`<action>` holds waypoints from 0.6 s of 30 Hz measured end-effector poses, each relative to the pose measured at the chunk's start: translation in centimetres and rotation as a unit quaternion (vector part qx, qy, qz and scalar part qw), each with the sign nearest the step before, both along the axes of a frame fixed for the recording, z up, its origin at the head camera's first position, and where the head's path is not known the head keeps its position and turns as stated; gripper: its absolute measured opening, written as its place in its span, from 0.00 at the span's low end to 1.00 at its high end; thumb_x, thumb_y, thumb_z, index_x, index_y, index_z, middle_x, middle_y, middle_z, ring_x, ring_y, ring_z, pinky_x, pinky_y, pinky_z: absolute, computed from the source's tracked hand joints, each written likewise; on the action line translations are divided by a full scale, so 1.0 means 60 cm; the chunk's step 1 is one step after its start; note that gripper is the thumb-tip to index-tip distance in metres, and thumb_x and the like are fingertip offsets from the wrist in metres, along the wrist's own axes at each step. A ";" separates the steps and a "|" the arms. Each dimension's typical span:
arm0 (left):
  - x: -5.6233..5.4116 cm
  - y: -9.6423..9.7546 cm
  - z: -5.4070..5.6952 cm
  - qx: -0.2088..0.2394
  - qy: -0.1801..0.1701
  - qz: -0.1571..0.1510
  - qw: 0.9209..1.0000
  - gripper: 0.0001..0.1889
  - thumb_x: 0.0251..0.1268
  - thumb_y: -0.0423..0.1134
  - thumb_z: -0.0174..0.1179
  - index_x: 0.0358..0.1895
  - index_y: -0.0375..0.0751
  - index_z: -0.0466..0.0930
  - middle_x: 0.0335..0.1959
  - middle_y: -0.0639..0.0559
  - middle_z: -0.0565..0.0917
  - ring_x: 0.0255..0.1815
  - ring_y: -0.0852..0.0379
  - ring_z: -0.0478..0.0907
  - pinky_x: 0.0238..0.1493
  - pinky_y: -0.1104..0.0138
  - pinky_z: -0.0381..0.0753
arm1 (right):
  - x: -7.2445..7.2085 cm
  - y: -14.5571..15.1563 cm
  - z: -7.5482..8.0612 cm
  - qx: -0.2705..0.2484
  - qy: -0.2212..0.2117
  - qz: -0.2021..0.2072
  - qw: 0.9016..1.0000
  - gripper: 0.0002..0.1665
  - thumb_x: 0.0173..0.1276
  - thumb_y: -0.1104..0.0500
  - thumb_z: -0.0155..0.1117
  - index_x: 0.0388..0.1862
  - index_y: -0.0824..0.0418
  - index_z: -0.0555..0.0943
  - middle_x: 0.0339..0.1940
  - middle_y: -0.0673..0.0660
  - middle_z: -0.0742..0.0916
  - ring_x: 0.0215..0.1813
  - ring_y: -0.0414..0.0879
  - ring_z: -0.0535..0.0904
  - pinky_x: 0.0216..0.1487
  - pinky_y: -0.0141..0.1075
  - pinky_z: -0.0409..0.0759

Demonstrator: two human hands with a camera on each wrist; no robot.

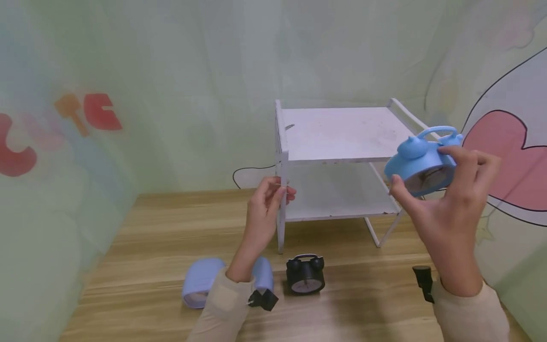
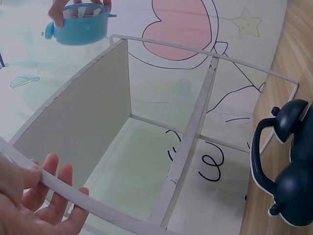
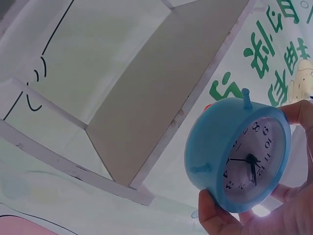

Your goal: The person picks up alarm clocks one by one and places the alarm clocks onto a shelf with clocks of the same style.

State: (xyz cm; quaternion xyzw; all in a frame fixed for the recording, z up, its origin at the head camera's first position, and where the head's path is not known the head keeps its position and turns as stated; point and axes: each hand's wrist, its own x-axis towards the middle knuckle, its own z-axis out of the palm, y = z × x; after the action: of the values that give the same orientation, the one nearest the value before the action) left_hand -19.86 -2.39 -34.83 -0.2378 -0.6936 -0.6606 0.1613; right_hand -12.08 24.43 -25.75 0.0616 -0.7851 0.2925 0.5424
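My right hand (image 1: 455, 204) holds a light blue twin-bell alarm clock (image 1: 412, 159) in the air by the right side of a white two-tier shelf (image 1: 342, 130). Thumb and fingers grip its round body; the right wrist view shows its numbered face (image 3: 252, 159). My left hand (image 1: 267, 204) grips the shelf's front left upright, its thumb on one side and its fingers round the other, as the left wrist view shows. A black twin-bell alarm clock (image 1: 305, 275) stands on the wooden surface in front of the shelf.
Two pale blue rounded objects, one (image 1: 202, 280) left of my forearm and one (image 1: 262, 273) partly behind it, sit on the wood-grain surface (image 1: 171, 228). A light green printed backdrop (image 1: 192, 118) encloses the back and sides.
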 end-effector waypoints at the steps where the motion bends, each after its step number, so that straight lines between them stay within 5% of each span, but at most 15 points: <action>1: 0.000 0.000 0.000 0.001 0.000 0.000 1.000 0.10 0.78 0.36 0.51 0.52 0.33 0.74 0.41 0.43 0.86 0.42 0.50 0.84 0.47 0.59 0.84 | -0.002 0.000 0.004 -0.001 0.001 0.000 1.000 0.39 0.50 0.50 0.74 0.59 0.66 0.73 0.52 0.38 0.61 0.63 0.45 0.64 0.58 0.49 0.68; 18: 0.003 -0.003 -0.002 -0.002 -0.001 0.005 1.000 0.09 0.78 0.35 0.51 0.52 0.34 0.74 0.41 0.42 0.86 0.42 0.50 0.84 0.47 0.59 0.84 | -0.050 0.001 0.051 -0.035 -0.026 -0.011 0.999 0.39 0.51 0.56 0.77 0.61 0.65 0.73 0.53 0.38 0.60 0.64 0.43 0.63 0.64 0.41 0.66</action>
State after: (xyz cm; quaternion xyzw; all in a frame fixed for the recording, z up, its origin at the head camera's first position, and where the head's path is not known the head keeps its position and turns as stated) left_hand -19.70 -2.55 -34.93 -0.2344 -0.6962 -0.6585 0.1635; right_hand -15.07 24.47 -22.70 0.0262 -0.7890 0.3148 0.5270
